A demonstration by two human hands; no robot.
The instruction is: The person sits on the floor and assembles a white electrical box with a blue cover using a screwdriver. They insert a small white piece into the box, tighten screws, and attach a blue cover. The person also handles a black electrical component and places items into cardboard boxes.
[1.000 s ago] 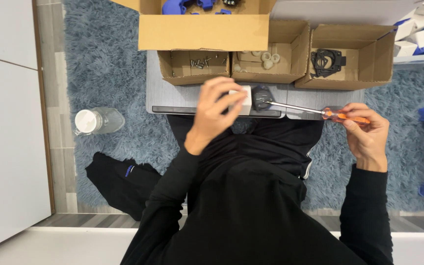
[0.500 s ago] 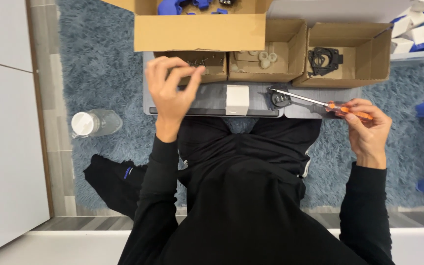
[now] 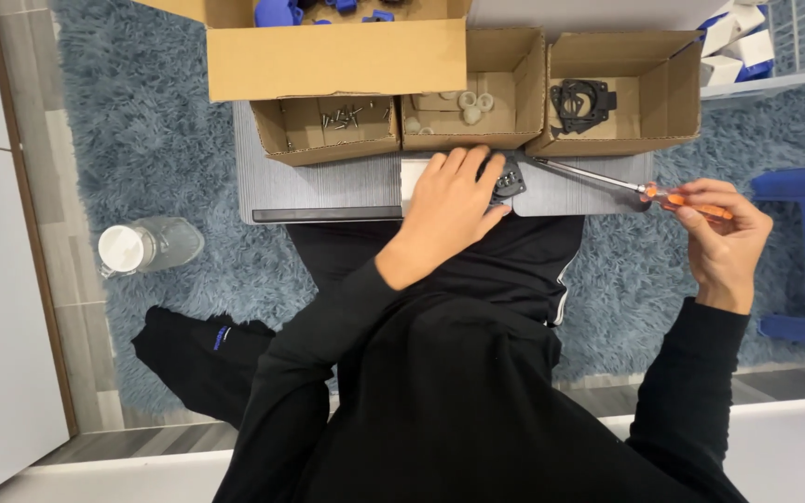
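At frame centre the left hand [image 3: 449, 200] presses flat on a small black plastic bracket [image 3: 509, 177], light and rigid; the right hand [image 3: 721, 237] pinches an orange-handled screwdriver [image 3: 626, 184], best gripped at its handle

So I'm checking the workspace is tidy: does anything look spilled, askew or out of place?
Nothing looks spilled or damaged. The only oddity is a clear bottle lying on its side on the blue rug, away from the grey board.
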